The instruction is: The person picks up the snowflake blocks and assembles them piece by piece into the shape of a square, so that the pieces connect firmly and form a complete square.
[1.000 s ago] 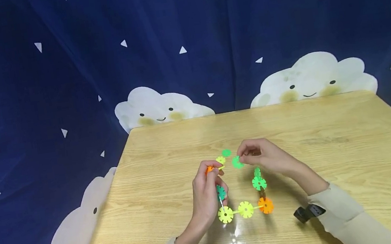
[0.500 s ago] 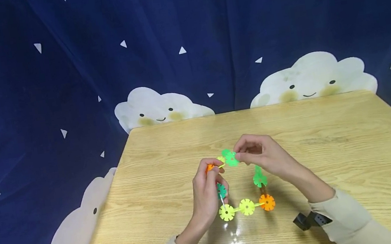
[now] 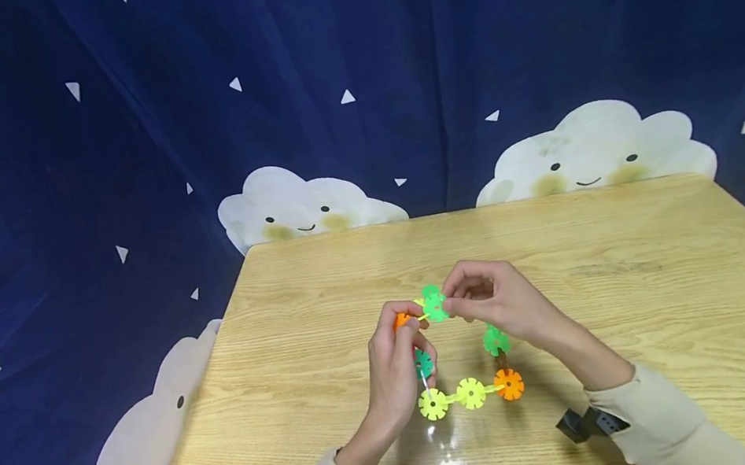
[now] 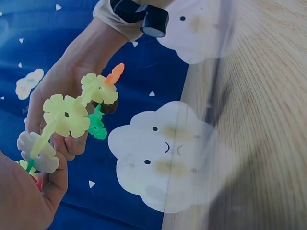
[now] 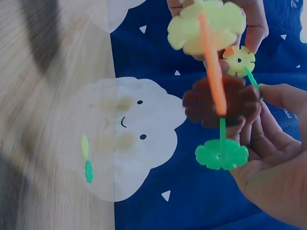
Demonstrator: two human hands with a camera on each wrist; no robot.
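Note:
My left hand (image 3: pixel 392 369) grips one end of a chain of slotted plastic snowflake discs. An orange disc (image 3: pixel 402 319) shows at its fingertips, with a yellow disc (image 5: pixel 239 61) joined there. Between the thumb and fingers of my right hand (image 3: pixel 507 305) is a green snowflake disc (image 3: pixel 435 308), its edge at the yellow disc in the right wrist view. The chain hangs in a curve below the hands: a teal disc (image 3: pixel 423 363), two yellow ones, an orange disc (image 3: pixel 509 384), a brown disc (image 5: pixel 220 101) and a green end disc (image 5: pixel 221 154).
On the wooden table (image 3: pixel 307 273) beyond the hands lie a loose yellow disc (image 5: pixel 85 146) and a loose green disc (image 5: pixel 88 171). A dark blue curtain (image 3: pixel 332 47) with clouds and white triangles hangs behind the table.
My right hand has moved left with the green disc, bringing it up to the yellow disc by my left fingertips. The left hand has stayed nearly still; the hanging chain shifted slightly.

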